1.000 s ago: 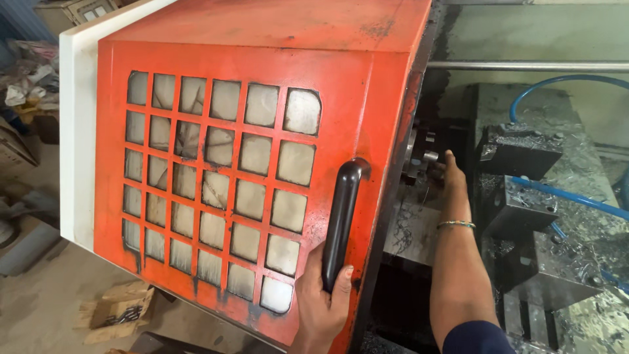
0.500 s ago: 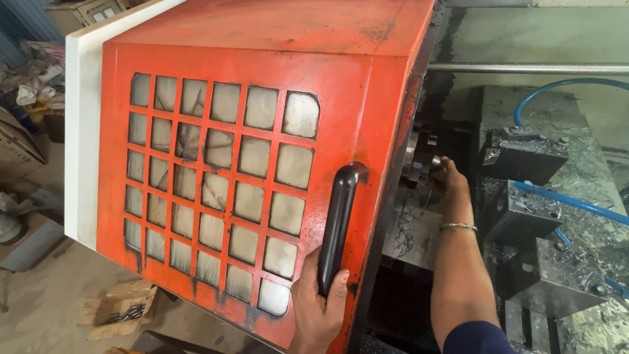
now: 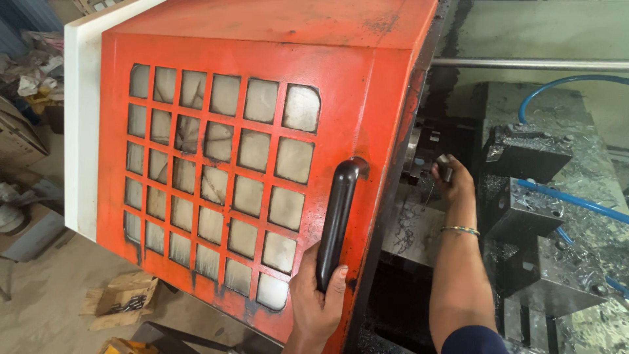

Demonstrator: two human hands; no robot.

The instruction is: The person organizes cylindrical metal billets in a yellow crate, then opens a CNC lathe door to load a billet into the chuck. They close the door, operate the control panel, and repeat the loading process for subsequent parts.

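My right hand (image 3: pixel 452 176) has drawn back from the chuck (image 3: pixel 419 152), fingers closed around a small metal part (image 3: pixel 445 165); my left hand (image 3: pixel 316 303) grips the black handle (image 3: pixel 337 219), holding the orange guard door (image 3: pixel 262 131) open for access.

Background only: blue pneumatic hoses (image 3: pixel 576 204) run across dark grey cast metal tool blocks (image 3: pixel 524 154) on the right, all coated in fine metal swarf. A bare steel guide rod (image 3: pixel 531 63) runs horizontally along the top, against the pale grey rear wall (image 3: pixel 524 29). Lower left, a dusty concrete floor (image 3: pixel 46 308) with a torn brown cardboard box (image 3: pixel 121 301) holding small dark parts. Far left, cluttered scrap and rags (image 3: pixel 29 78), too blurred to identify.
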